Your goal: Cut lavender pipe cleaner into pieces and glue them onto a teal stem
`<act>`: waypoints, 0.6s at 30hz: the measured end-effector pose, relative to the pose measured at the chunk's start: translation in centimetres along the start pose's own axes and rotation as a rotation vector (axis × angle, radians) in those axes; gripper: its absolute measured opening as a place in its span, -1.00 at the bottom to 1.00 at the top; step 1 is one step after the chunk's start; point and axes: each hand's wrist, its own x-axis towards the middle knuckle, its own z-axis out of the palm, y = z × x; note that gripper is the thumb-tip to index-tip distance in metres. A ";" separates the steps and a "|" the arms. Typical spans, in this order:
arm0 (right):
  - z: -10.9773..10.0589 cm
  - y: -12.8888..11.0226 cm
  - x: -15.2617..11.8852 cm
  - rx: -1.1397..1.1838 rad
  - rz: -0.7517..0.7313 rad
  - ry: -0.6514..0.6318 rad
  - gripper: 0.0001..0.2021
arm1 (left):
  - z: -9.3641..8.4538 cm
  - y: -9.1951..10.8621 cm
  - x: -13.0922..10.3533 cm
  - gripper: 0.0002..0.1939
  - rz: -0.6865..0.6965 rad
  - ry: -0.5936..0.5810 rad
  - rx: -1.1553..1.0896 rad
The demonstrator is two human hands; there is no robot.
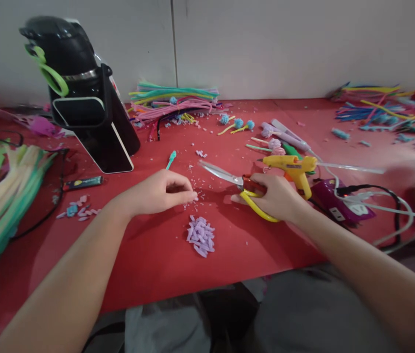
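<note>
My right hand (276,196) is wrapped round the yellow and orange handles of the scissors (225,175), whose metal blades point up and left. My left hand (161,192) has thumb and finger pinched together over the table; anything between the tips is too small to make out. Just below its fingertips lies a pile of small lilac pieces (200,236), with tiny lilac crumbs scattered above. A teal stick with a thicker tip (171,159) shows behind my left hand, its lower end hidden.
On the red table (148,279), a yellow glue gun (294,169) and a purple power strip (340,203) with cables lie right. A black bottle (82,83) with a leaning phone (100,139) stands left. Pipe cleaners (174,100) lie behind, beside blue pompom stems (238,124).
</note>
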 end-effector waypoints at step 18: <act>-3.4 -4.0 -0.7 -0.441 0.032 -0.133 -0.63 | -1.3 0.1 -1.0 -0.51 -0.074 0.304 0.149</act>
